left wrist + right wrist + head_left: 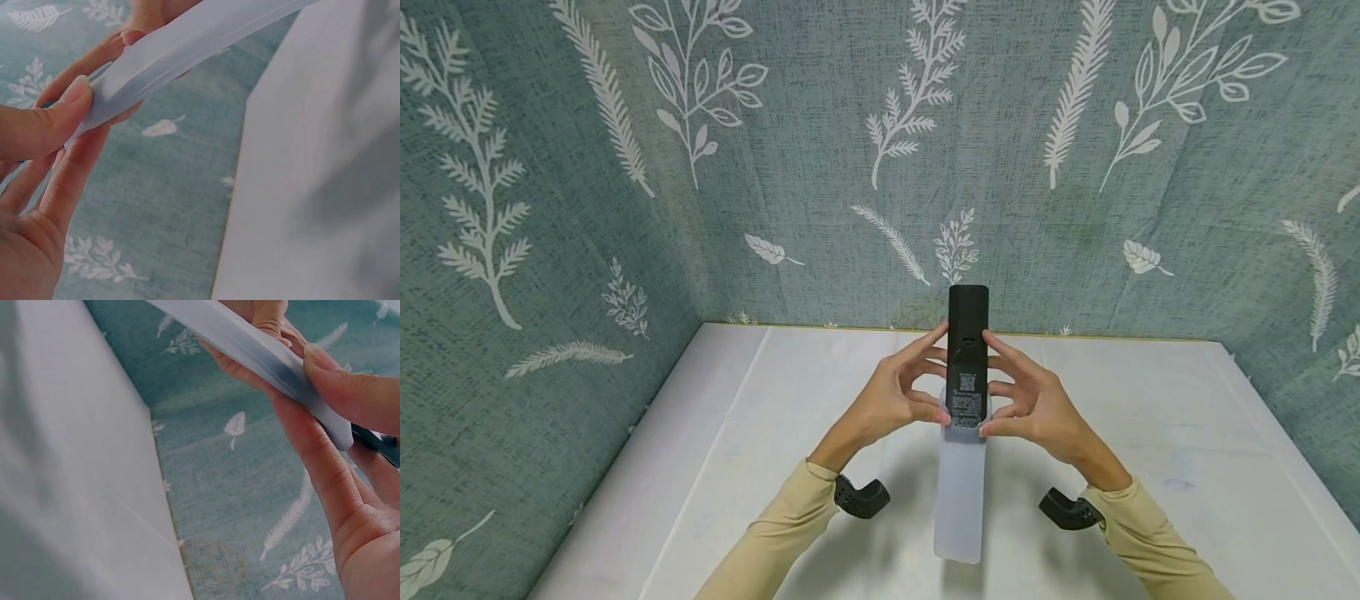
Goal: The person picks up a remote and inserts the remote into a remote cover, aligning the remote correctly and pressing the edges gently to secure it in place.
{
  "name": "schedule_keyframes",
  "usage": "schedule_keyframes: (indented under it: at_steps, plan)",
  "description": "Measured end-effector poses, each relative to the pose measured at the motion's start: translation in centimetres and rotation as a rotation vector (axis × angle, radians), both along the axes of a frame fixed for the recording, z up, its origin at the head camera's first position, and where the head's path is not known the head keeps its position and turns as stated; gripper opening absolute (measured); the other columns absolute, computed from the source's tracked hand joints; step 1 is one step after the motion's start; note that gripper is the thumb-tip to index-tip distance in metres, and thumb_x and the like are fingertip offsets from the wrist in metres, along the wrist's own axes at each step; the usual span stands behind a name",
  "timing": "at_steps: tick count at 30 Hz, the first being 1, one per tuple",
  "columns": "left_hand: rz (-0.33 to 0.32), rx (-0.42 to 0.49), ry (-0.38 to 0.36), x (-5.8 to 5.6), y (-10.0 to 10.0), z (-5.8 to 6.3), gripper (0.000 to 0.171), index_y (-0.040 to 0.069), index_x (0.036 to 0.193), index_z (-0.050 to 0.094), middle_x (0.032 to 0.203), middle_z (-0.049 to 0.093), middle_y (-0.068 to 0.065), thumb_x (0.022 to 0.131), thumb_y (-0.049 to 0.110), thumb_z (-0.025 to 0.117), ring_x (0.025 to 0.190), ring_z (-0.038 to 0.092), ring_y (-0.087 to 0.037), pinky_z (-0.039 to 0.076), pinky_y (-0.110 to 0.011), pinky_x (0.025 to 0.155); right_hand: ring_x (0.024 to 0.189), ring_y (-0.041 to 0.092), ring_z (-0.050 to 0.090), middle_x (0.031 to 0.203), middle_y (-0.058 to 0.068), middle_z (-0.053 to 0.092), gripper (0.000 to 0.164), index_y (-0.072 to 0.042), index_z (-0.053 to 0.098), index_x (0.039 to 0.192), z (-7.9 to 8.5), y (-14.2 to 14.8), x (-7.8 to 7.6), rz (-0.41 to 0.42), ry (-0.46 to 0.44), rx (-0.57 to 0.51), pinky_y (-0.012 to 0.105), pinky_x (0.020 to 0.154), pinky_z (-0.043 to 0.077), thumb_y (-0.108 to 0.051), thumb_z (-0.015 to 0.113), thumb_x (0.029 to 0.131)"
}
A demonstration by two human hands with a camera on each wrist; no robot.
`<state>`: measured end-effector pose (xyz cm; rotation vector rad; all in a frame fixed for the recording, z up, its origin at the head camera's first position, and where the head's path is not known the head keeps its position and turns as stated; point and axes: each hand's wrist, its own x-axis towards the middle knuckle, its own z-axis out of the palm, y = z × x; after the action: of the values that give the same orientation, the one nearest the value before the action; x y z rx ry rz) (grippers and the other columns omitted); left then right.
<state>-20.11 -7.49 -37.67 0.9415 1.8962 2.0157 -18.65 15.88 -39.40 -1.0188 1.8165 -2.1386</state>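
Left grip [904, 390] and right grip [1032, 402] pinch a translucent sleeve [959, 500] and black remote [967, 354] between them.

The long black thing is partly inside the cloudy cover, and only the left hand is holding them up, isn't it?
Not only the left hand: the head view shows the right hand holding on too, from the other side. The long black thing is indeed partly inside the cloudy cover.
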Motion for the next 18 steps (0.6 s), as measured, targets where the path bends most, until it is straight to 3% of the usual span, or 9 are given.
schedule_keyframes:
  at_steps: [18]
  plan:
    - [0.008,0.007,0.002,0.22,-0.07,-0.11,0.105,0.029,0.148,0.032,0.126,0.051,-0.015,0.066,-0.022,0.073,0.111,0.054,-0.027,0.056,-0.045,0.077,0.114,0.027,0.057,0.136,0.015,0.044,0.102,-0.009,0.018,0.152,-0.26,-0.01,0.05,-0.007,0.002,-0.014,0.042,0.072,0.057,0.019,0.072,0.069]
